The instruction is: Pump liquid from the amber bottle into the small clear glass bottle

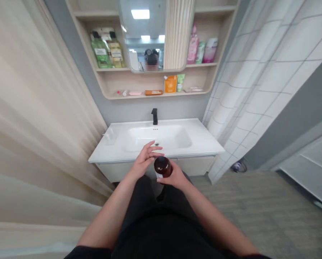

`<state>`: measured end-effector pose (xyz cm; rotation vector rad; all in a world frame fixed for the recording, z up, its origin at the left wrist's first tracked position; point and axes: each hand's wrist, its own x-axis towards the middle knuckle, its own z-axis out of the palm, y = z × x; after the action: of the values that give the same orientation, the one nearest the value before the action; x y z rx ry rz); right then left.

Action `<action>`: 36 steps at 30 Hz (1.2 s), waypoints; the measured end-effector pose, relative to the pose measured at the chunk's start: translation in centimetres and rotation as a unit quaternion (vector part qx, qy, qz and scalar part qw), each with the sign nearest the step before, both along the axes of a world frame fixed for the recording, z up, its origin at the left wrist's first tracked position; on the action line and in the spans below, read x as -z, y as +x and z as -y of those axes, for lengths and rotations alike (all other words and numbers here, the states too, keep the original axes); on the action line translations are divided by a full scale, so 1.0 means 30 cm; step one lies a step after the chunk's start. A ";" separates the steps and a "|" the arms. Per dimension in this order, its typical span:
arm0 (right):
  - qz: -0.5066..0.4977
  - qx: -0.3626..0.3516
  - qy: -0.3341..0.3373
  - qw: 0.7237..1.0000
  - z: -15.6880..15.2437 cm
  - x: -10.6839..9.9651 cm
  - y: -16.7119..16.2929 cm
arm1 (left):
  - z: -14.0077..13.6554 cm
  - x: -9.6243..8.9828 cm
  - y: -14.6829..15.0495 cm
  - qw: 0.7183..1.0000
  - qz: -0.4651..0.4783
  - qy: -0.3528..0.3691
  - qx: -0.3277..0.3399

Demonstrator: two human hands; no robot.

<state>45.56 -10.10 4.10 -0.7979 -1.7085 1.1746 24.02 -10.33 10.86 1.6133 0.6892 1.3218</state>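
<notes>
The right hand (176, 177) grips 1 brown bottle (163, 168) in front of the sink (117, 148); the left hand (143, 160), loosely spread and holding nothing, is beside it. With 1 hand's hold, smooth sides might slip, dropping it.

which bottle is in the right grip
The dark brown bottle, the only one held; the green bottle, yellow bottle and pink bottle stand in the shelf unit.
</notes>
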 end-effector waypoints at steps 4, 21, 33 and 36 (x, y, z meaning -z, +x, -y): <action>-0.010 -0.005 -0.005 1.000 0.001 -0.016 0.000 | -0.005 0.003 0.000 1.000 0.009 0.009 0.019; -0.047 -0.040 -0.048 0.997 -0.023 0.057 -0.022 | 0.006 0.033 0.030 0.992 -0.044 -0.051 -0.108; -0.023 -0.035 -0.087 0.995 -0.105 0.142 -0.084 | -0.009 0.177 0.006 0.976 -0.125 -0.104 -0.142; 0.012 -0.028 -0.045 0.999 -0.157 0.147 -0.099 | -0.042 0.184 -0.071 0.964 -0.121 -0.103 -0.211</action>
<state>42.59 -5.39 -0.30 -0.8252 -1.7175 1.2922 21.89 -9.08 5.32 1.5213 1.3359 1.3020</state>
